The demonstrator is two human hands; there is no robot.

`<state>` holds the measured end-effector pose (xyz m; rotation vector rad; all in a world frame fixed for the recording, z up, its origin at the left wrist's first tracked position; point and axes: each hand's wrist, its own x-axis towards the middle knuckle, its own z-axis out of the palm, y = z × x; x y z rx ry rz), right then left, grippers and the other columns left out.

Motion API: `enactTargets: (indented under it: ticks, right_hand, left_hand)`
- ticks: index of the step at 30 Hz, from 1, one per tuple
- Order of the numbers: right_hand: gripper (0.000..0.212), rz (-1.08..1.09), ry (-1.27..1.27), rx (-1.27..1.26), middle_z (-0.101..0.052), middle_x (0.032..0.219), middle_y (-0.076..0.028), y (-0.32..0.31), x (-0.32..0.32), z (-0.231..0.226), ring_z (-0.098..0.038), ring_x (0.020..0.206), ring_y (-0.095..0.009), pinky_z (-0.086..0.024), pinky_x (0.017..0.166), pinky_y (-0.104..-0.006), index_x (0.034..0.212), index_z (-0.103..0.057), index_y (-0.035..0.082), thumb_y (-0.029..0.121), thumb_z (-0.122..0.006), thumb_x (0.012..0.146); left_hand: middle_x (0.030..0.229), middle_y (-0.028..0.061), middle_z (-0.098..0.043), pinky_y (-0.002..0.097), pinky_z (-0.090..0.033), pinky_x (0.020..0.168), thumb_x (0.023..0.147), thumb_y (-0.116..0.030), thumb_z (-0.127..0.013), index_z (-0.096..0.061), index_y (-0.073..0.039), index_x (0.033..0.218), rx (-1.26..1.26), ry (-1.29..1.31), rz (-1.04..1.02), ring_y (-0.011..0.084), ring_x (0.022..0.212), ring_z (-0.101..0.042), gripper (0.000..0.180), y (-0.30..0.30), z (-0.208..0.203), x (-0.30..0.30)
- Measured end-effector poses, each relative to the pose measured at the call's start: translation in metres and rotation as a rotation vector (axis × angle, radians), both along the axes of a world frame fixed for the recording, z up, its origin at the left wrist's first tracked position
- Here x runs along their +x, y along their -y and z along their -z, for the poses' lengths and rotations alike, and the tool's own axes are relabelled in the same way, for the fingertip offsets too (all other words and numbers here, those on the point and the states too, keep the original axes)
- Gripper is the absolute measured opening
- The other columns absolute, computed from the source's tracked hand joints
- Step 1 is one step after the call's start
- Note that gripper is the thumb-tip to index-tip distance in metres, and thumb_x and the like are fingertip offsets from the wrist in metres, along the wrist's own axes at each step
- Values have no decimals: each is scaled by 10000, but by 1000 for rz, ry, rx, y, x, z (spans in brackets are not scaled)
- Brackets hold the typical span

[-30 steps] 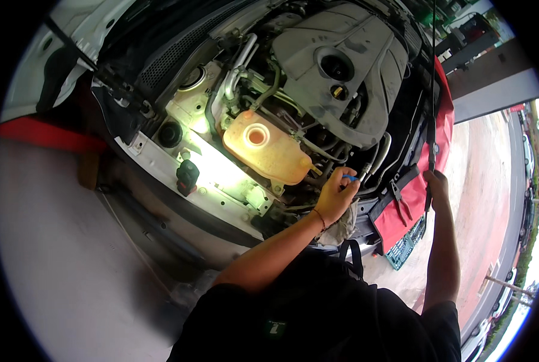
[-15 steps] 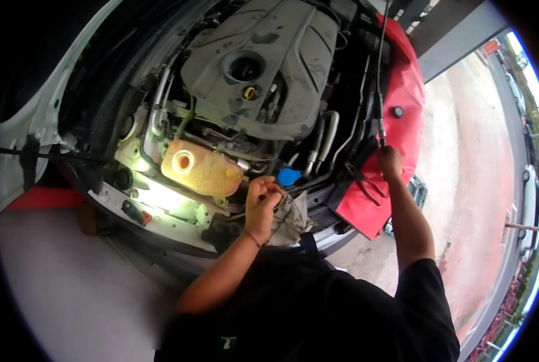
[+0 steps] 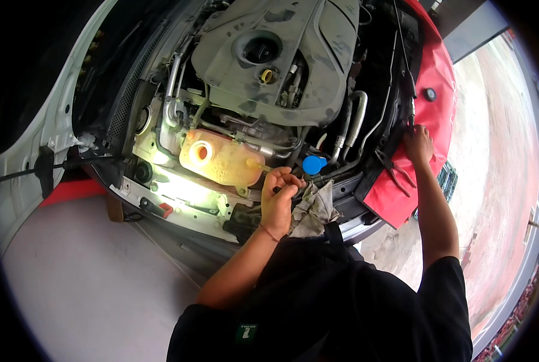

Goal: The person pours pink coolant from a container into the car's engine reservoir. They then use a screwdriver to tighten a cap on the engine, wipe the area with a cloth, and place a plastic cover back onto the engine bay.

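Observation:
My left hand (image 3: pixel 278 198) is beside the yellowed plastic coolant reservoir (image 3: pixel 224 161), its fingers curled in toward the thumb. Anything pinched in it is too small to make out. The reservoir's filler neck (image 3: pixel 203 152) is uncapped. Just past my fingertips sits a blue cap (image 3: pixel 313 164), with a crumpled grey rag (image 3: pixel 315 211) below it. At the right, my right hand (image 3: pixel 419 145) is closed round the lower end of a long, thin black rod-like tool (image 3: pixel 411 90). Near that hand, pliers (image 3: pixel 395 172) rest on the red fender cover (image 3: pixel 438 66).
The grey engine cover (image 3: pixel 306 66) fills the far middle, with a yellow-topped part (image 3: pixel 267 76) in it. A small black round cap (image 3: pixel 430 94) lies on the fender cover. A prop rod (image 3: pixel 22 175) runs at the left. Beyond the fender is a green tool tray (image 3: pixel 447 181).
The view has shifted, so the car appears farther right. The rod-like tool's upper part now leans farther left. Both hands keep nearly the same places against the car.

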<state>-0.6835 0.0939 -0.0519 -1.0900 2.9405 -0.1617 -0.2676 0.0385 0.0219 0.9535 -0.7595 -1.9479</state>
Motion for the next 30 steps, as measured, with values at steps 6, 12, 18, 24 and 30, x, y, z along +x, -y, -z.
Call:
enactTargets:
  ticks: [6,12,18,24,30]
  right_hand:
    - [524,52,-16,-52,-583,1242,-131,5,-5,0,-546,1134,-367,-460,942,-457,1240,-564,115,369,-638,788]
    - [456,-59,5,-360,-597,1204,-155,7,6,-11,-570,1087,-344,-465,924,-417,1215,-569,78,254,-654,802]
    - [289,-634,797,-574,-622,981,-117,5,189,-84,-628,884,-258,-507,773,-356,1096,-605,35,27,-622,807]
    - [461,-881,871,-407,-606,1006,-137,8,283,-97,-583,978,-352,-488,841,-409,1170,-606,88,58,-697,719]
    - [377,-938,712,-406,-609,1007,-121,18,304,-89,-582,964,-340,-494,818,-405,1073,-641,63,75,-725,706]
  left_hand:
    - [971,113,-590,422,-412,1007,803,30,-496,-488,-18,1184,0,-33,19,257,996,-573,384,2,3,1]
    - [1013,119,-586,404,-401,1009,773,48,-469,-484,-18,1184,-46,-68,39,254,1031,-564,416,2,5,0]
    - [1034,69,-582,308,-417,920,789,39,-520,-511,-37,1171,-169,264,102,159,980,-528,390,0,6,8]
    - [1071,60,-558,266,-448,856,867,-19,-564,-505,-41,1207,-170,334,154,126,1003,-517,346,0,7,25]
    - [1093,30,-578,200,-457,736,912,-133,-625,-489,-27,1273,-99,204,204,52,867,-550,400,-6,19,48]
